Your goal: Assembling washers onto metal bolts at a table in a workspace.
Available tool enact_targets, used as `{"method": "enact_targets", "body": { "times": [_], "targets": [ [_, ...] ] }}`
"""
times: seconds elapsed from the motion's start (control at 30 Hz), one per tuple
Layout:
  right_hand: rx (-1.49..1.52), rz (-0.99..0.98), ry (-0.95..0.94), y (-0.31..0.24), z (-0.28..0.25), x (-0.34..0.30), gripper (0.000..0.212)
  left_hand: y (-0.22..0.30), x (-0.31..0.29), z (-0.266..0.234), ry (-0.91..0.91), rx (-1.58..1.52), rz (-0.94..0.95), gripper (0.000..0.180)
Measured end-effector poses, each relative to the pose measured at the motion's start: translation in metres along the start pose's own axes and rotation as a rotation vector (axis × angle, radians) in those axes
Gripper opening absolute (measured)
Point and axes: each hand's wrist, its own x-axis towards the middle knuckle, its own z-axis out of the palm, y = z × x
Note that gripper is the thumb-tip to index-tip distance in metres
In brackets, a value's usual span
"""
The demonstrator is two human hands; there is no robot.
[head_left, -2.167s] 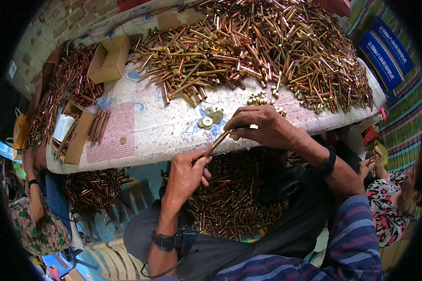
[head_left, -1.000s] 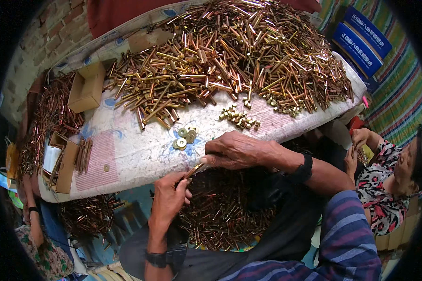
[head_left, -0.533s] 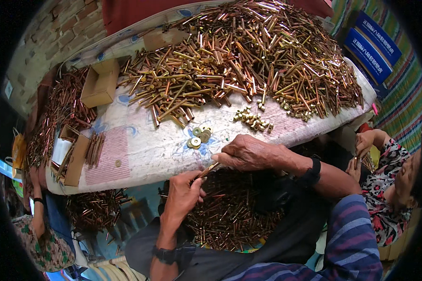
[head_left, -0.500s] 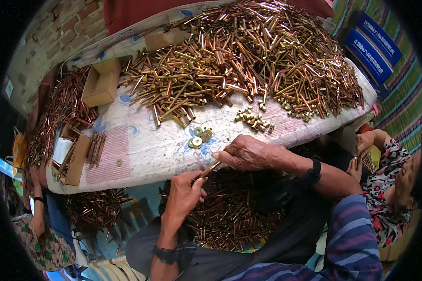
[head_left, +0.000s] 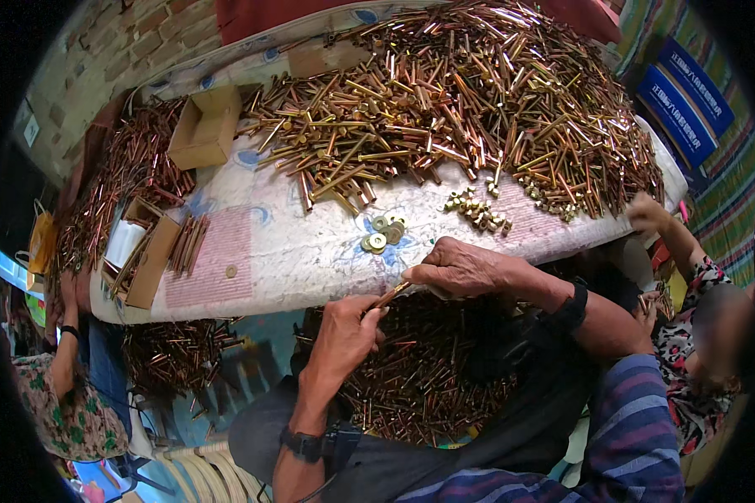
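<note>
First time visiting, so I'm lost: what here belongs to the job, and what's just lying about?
Likely in the job:
metal rod, in left hand, right hand at its end
washer cluster
nut pile
bolt heap

Seemingly just lying about:
yellow bag
striped sheet
red cloth

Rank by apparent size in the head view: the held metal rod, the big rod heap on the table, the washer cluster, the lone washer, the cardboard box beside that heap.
Big rod heap
Cardboard box
Washer cluster
Held metal rod, judged by its visible part only
Lone washer
</note>
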Motion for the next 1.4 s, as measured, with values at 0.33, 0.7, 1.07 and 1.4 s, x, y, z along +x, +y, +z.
{"method": "enact_targets", "body": {
  "times": [0.33, 0.7, 1.07, 1.4],
  "targets": [
    [-0.098, 0.128, 0.024, 0.011, -0.013, 0.004, 0.041, 0.002, -0.002, -0.004, -0.022, 0.028, -0.06, 0.023],
    [-0.323, 0.218, 0.097, -0.003, -0.009, 0.018, 0.047, 0.001, -0.001, -0.002, -0.025, 0.034, -0.033, 0.024],
    [-0.564, -0.001, 0.638, 0.028, -0.028, 0.113, 0.031, -0.021, -0.003, 0.014, 0.019, 0.364, 0.334, 0.029],
    [-0.229, -0.039, 0.531, 0.048, -0.033, 0.126, 0.021, -0.011, 0.001, 0.002, 0.034, 0.409, 0.184, 0.034]
  ]
}}
